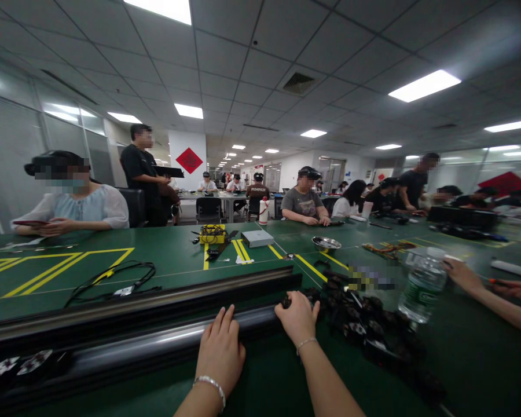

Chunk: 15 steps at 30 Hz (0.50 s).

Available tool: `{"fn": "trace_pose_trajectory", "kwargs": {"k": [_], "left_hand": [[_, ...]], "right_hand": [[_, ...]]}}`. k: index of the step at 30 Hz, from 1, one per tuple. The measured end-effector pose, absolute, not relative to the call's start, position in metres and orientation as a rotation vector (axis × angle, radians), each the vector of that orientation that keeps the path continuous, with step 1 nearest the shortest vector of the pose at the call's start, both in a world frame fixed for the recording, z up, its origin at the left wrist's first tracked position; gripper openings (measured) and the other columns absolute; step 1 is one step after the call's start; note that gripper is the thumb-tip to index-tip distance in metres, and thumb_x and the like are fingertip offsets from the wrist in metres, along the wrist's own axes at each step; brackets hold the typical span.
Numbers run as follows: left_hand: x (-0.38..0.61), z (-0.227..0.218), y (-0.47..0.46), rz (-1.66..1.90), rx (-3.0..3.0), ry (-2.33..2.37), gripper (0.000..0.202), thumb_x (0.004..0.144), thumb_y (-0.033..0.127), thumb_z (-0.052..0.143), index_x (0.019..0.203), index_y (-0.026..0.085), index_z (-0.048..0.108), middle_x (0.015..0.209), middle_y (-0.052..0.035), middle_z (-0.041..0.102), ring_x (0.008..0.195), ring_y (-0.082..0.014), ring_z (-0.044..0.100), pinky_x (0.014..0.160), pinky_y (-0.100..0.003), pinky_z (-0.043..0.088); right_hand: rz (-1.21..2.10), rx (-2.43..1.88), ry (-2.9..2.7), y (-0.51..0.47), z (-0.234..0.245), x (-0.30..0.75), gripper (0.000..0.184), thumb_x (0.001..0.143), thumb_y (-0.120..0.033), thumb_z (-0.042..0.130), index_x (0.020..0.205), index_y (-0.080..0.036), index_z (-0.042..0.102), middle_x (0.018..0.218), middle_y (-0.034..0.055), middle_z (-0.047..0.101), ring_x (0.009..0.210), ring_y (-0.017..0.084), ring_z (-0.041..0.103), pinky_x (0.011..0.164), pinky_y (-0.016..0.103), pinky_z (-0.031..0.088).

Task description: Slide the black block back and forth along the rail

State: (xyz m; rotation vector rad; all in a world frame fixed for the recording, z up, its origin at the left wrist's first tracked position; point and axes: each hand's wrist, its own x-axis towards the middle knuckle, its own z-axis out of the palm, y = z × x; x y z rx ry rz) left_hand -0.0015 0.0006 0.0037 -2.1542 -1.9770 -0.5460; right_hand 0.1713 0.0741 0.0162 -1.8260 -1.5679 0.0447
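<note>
A long dark metal rail (pixel 125 324) with a shiny rod along it lies across the green table (pixel 173 260) in front of me. My left hand (pixel 219 350) rests flat on the rod, fingers stretched out and together, holding nothing. My right hand (pixel 298 318) is curled at the rail's right end, fingers closed on a small black part (pixel 287 301) that I cannot make out well. A pile of small black parts (pixel 364 327) spreads to the right of that hand.
A clear water bottle (pixel 422 286) stands at the right, with another person's arm (pixel 486 295) reaching toward it. A black cable (pixel 113 278), a yellow box (pixel 212 234), a white box (pixel 257 238) and a metal bowl (pixel 326 243) lie farther back. Several people sit around the table.
</note>
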Motion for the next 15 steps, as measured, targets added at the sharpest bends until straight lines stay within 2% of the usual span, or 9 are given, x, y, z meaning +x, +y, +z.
{"fn": "trace_pose_trajectory", "kwargs": {"k": [6, 15], "left_hand": [[-0.0009, 0.0051, 0.0002, -0.532, -2.156, -1.997, 0.034, 0.072, 0.019, 0.038, 0.102, 0.021, 0.055, 0.14, -0.0009, 0.034, 0.129, -0.0186, 0.025, 0.101, -0.039, 0.026], [-0.0008, 0.0056, -0.0003, -0.513, -2.156, -2.014, 0.036, 0.072, 0.018, 0.038, 0.103, 0.021, 0.055, 0.141, -0.0004, 0.033, 0.13, -0.0182, 0.024, 0.101, -0.039, 0.025]], "right_hand": [[0.044, -1.845, -1.582, 0.0745, 0.0165, 0.1738, 0.022, 0.065, -0.027, 0.047, 0.083, -0.02, 0.058, 0.098, 0.0072, 0.061, 0.114, 0.025, 0.04, 0.1, 0.054, 0.002], [-0.011, -1.851, -1.572, 0.0773, 0.0126, 0.1774, 0.018, 0.064, -0.03, 0.05, 0.079, -0.02, 0.055, 0.094, 0.0067, 0.06, 0.109, 0.023, 0.045, 0.102, 0.048, 0.009]]}}
